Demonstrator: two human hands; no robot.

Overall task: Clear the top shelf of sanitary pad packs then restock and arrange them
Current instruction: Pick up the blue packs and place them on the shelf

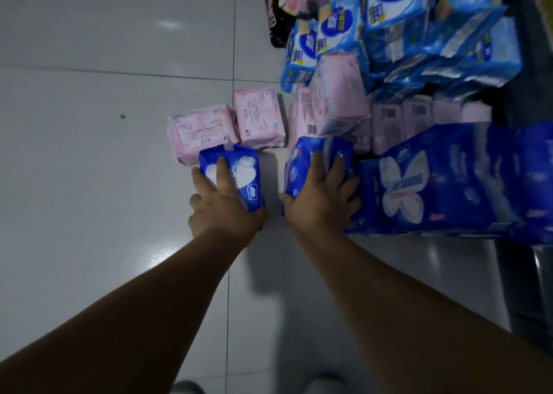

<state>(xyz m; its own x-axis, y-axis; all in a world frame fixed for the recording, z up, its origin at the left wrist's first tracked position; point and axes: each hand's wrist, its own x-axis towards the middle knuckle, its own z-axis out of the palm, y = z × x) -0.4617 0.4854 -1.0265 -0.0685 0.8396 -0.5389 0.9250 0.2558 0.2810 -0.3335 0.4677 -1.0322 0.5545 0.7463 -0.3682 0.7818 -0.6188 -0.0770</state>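
My left hand (pixel 220 205) grips a dark blue pad pack (pixel 239 169) held just above the pale floor tiles. My right hand (pixel 321 202) grips a second dark blue pack (pixel 308 157), its fingers spread over the top. Both packs are at the near edge of a heap of pad packs. Two pink packs (pixel 227 127) lie flat on the floor just beyond my left hand. More dark blue packs (pixel 443 184) lie to the right of my right hand.
Light blue packs (pixel 389 19) are stacked at the upper right, with pink packs (pixel 338 100) below them. A black and pink pack (pixel 296 1) lies at the top. Grey floor tiles (pixel 104 124) fill the left. A dark shelf edge (pixel 526 274) stands at the right.
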